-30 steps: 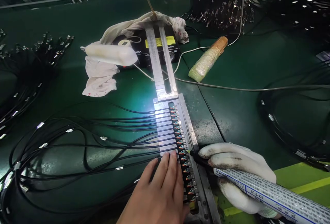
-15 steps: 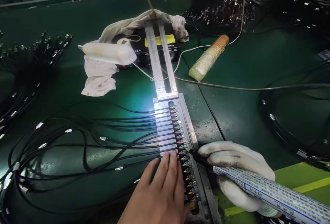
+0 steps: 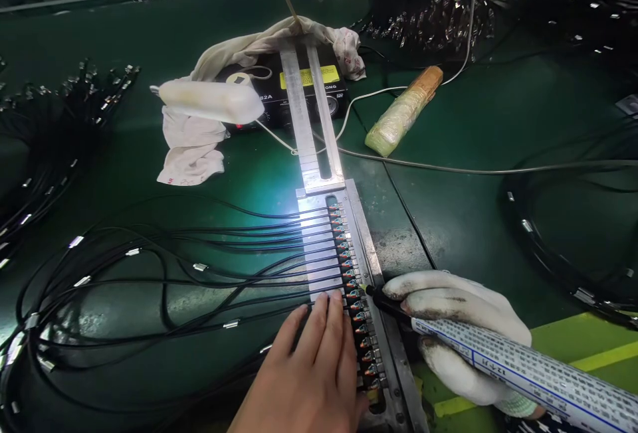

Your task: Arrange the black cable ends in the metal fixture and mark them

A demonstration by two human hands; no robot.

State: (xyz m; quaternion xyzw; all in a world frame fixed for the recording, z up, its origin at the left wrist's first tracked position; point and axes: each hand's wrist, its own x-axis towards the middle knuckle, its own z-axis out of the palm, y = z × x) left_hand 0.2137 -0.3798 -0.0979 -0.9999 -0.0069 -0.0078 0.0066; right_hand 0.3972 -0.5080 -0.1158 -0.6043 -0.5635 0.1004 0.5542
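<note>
My bare left hand point(image 3: 312, 360) lies flat on the metal fixture point(image 3: 319, 257), its outstretched fingertips over the black cables near the middle. My right hand point(image 3: 463, 327), in a white glove with soiled fingertips, grips a printed white tube point(image 3: 523, 370) with a black nozzle point(image 3: 391, 305). The nozzle's yellowish tip is at the row of cable connectors point(image 3: 351, 273), just right of my left fingertips; whether it touches one I cannot tell. Small orange and green wire ends show at the connectors, which sit side by side in the fixture. My left hand hides some cables.
Black cables point(image 3: 164, 282) loop across the left of the green table. Behind the fixture stand a metal bracket point(image 3: 299, 114) and a black control box point(image 3: 272, 104) with cloth over it. A wrapped block point(image 3: 403, 111) lies to the right. Cable bundles point(image 3: 428, 8) lie at the back.
</note>
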